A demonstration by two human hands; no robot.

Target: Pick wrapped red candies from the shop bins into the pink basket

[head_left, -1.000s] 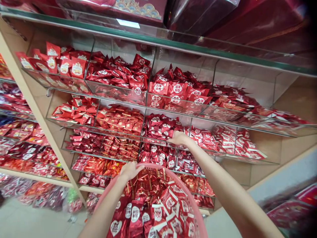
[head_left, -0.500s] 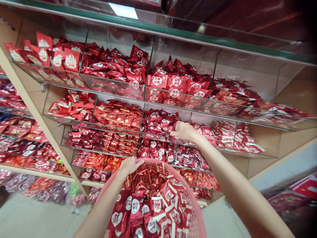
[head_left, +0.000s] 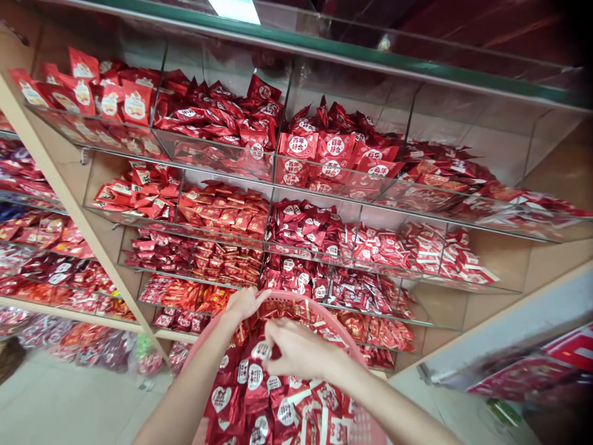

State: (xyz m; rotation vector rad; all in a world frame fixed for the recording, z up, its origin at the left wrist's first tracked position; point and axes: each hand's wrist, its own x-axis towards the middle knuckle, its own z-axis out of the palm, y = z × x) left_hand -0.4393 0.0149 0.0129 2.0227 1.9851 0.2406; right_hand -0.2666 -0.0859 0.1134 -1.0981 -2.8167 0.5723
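Note:
A pink plastic basket (head_left: 365, 361) full of small wrapped candy packets (head_left: 254, 377) is in front of me. My left hand (head_left: 248, 303) grips its far rim, fingers over the edge. Over the packets inside, my right hand (head_left: 299, 349) has its fingers curled, with a dark red candy packet (head_left: 260, 350) bearing a white label at the fingertips. The hand partly covers that packet and those beneath it. Red packets with white and gold prints fill the basket below. Behind it, dark red packets (head_left: 303, 225) lie in a clear shelf compartment.
Glass-fronted shelves (head_left: 222, 164) divided into compartments hold many red candy packets. A wooden upright (head_left: 78, 213) separates them from another rack at left. Plastic bags of packets (head_left: 88, 352) sit low at left, above the pale tiled floor (head_left: 92, 402).
My right hand has come down from the middle shelf to over the basket, with a dark red packet at its fingertips. My left hand stays on the rim. The view has shifted slightly.

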